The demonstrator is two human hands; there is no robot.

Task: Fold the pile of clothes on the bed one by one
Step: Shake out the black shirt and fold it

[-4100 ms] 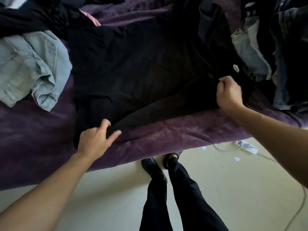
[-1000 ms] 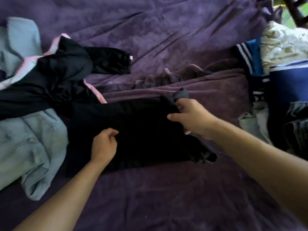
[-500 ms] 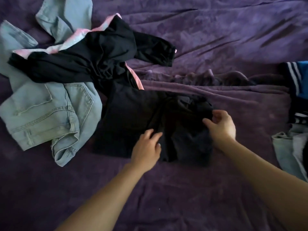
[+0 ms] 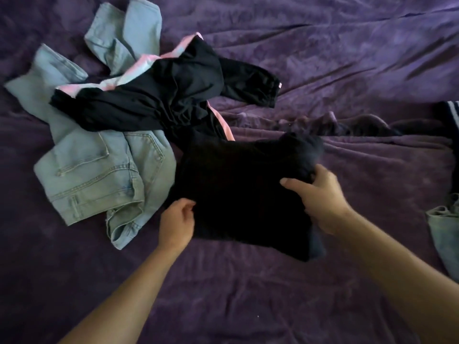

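A black garment [image 4: 243, 192], folded into a rough square, lies in the middle of the purple bed cover [image 4: 347, 58]. My left hand [image 4: 176, 219] grips its near left corner with curled fingers. My right hand [image 4: 320, 197] holds its right edge, thumb on top and fingers tucked under the fabric. Left of it lies a heap with light blue jeans [image 4: 99, 175] and a crumpled black and pink garment [image 4: 169, 95] on top of them.
At the right edge of the view are a grey-blue piece of clothing [image 4: 444, 229] and a dark striped item [image 4: 449, 112]. A ridge of bunched bed cover [image 4: 347, 127] runs behind the folded garment.
The black garment went from spread out at the bed's edge to a compact fold. Over the last half second my left hand shifted to its left corner and my right hand took its right edge.
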